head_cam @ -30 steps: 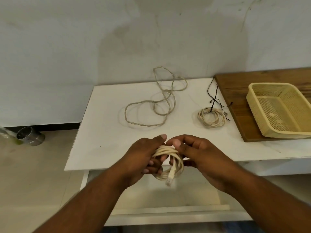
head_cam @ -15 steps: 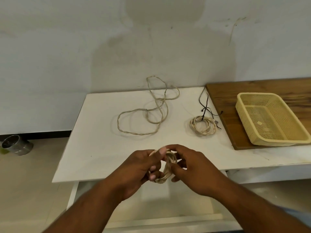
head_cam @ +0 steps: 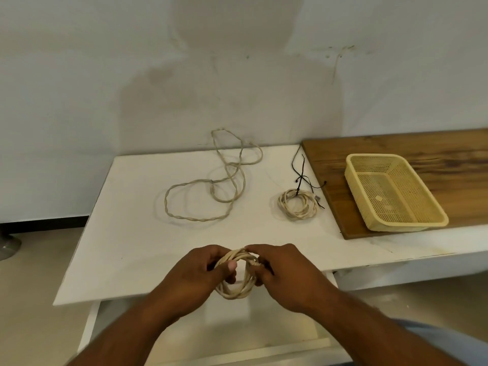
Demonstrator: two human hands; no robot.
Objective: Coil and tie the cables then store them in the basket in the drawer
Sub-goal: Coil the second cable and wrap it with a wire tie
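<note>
Lower centre: left hand [head_cam: 195,276] and right hand [head_cam: 290,278] pinch the coil [head_cam: 233,293] over the drawer [head_cam: 277,326]; its end, dangling a second ago, is tucked in. Tying seems nearly done.

1. I see the loose cable [head_cam: 229,170] near the table's [head_cam: 126,247] back edge.
2. A wound coil [head_cam: 283,206] lies right of it, beside the board [head_cam: 332,186].
3. The basket [head_cam: 406,225] sits on the board.
4. The held coil [head_cam: 235,294] hangs over the front edge.
</note>
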